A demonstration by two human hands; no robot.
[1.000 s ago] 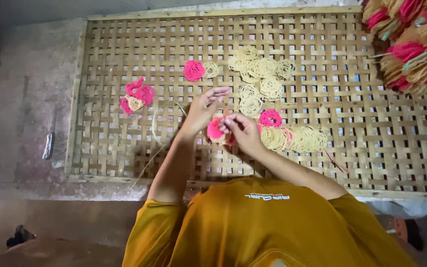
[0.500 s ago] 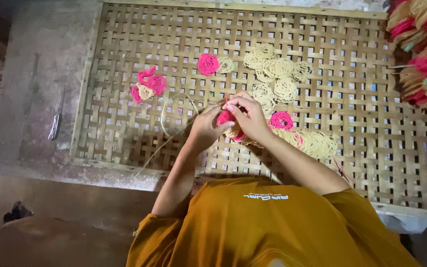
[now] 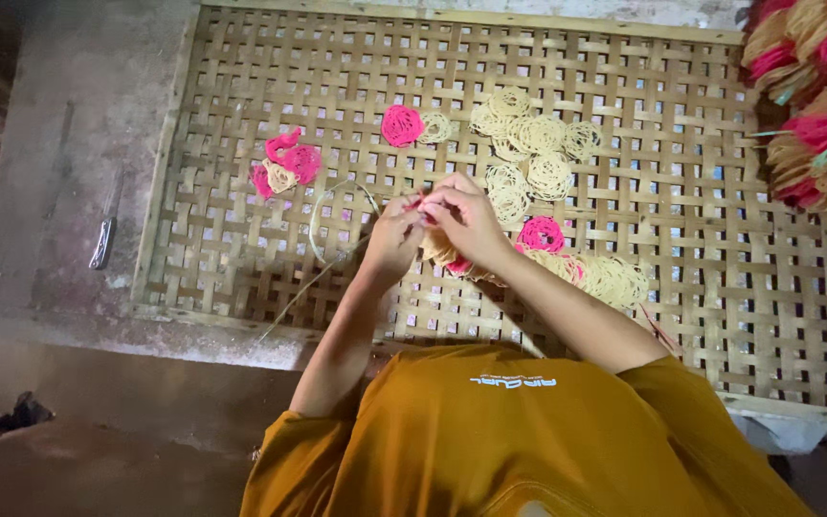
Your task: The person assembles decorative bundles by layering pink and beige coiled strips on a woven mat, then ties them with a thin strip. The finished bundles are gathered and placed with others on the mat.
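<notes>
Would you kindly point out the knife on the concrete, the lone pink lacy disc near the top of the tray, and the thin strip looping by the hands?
knife (image 3: 102, 244), head view, on its handle.
pink lacy disc (image 3: 401, 125), head view, on its centre.
thin strip (image 3: 316, 215), head view, on the loop's left curve.

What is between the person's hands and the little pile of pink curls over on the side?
In the head view, a thin pale strip loops over the woven tray between the left hand and the pink curls.

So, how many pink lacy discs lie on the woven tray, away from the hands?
3, maybe more hidden: one at top centre, one at left, one beside the right hand.
</notes>
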